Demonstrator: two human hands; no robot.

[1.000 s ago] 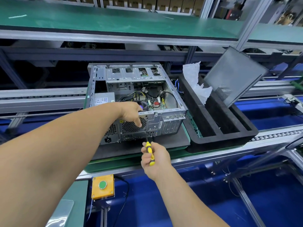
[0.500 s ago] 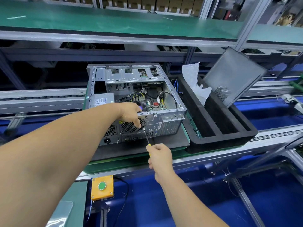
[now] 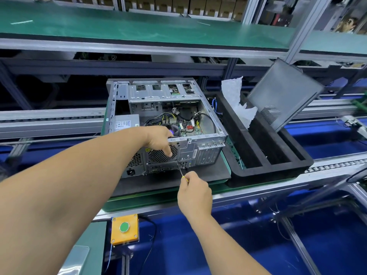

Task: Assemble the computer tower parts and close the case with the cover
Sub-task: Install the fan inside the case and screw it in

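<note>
At the case's rear panel, left hand (image 3: 158,140) reaches in from lower left, arm stretched long across the frame, palm down, fingers curled over the top rear edge of the computer case (image 3: 164,126), index fingertip pressing on the fan grille (image 3: 161,154). Right hand (image 3: 193,192) comes up from bottom centre, forearm angled up-left, fingers closed tight around the yellow handle of a screwdriver (image 3: 181,171); only a bit of handle shows above the fist. Thin shaft runs up-left from the right hand, tip at the rear panel just below the left index finger.

Case lies on its side, open side up, on a dark mat (image 3: 178,181) over a green tabletop (image 3: 158,201), just beyond both hands. Inside: power supply (image 3: 124,123) behind the left wrist, cables and motherboard (image 3: 188,126) right of the left hand, drive bays (image 3: 160,92) farther back.

Right of the hands, touching the mat's edge, black foam tray (image 3: 268,165). Case cover (image 3: 284,94) leans tilted in its far end, white plastic wrap (image 3: 236,100) beside it. Below the left forearm, near the right forearm, yellow box with a green button (image 3: 124,228).
</note>
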